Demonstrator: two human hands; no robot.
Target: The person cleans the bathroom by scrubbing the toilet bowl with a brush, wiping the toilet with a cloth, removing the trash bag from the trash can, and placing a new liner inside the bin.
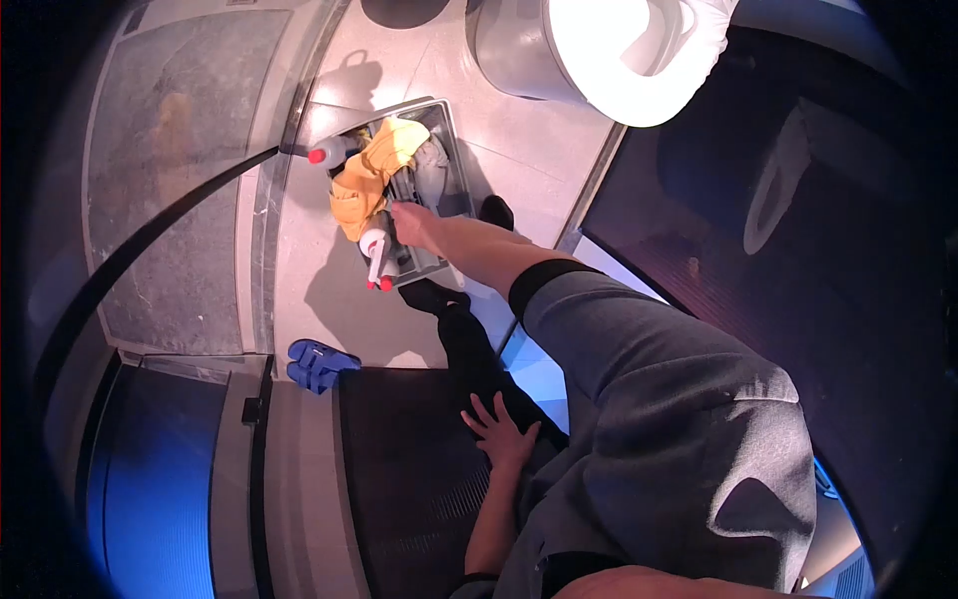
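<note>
Yellow cloth lies beside the right grip, perhaps touching.

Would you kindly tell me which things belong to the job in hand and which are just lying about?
Likely for the job, by the right hand: grey basket; yellow fabric; spray bottle; red-capped bottle.

Apparently just lying about: blue slippers; dark round object.

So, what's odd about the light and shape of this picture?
Head view: edges bow and corners go black, as through a wide lens; the toilet seat glares white; a shadow lies on the floor beside the bin; blue glow colours the lower left.
</note>
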